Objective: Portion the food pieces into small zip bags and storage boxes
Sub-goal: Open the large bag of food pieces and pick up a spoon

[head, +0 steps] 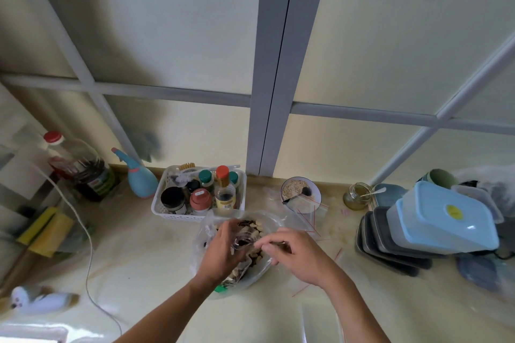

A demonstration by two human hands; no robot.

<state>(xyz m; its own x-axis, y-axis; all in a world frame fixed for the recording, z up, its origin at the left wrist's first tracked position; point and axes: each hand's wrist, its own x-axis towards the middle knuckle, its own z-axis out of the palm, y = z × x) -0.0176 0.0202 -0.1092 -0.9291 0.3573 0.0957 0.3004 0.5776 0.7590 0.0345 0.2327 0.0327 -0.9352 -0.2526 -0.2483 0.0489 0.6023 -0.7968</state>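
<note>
The pale, glossy desk point(145, 256) runs below a window with grey frame bars point(274, 64). At the right, a light blue lidded storage box point(446, 217) sits tilted on a leaning stack of dark grey trays point(390, 242), with more clear and blue containers behind and below it, partly cut off by blur near the edge. At the left stands a big oil bottle with a red cap point(80, 167), beside it a blue spray bottle point(140, 178), and a white cable point(89, 245) trails across the desk.

A white basket point(172, 213) of jars and sauce bottles stands just behind the work spot. To its right is a bowl point(301, 193) of pale grains with a dark spoon in it, then a small glass jar point(355, 196) with a spoon.

In the middle, close to the person, an open clear plastic bag point(237, 248) holds the food pieces point(252, 227), pale and dark bits mixed. Flat small zip bags with red seals point(312, 217) lie just right of it, touching its edge.

The left hand point(223, 248) reaches into the bag with fingers curled round something clear; whether this is a small bag or a cup is hard to make out. The right hand point(295, 250) hovers close beside it, fingertips pinched on what looks like the clear thing's edge. Both hands hide much of the food.
</note>
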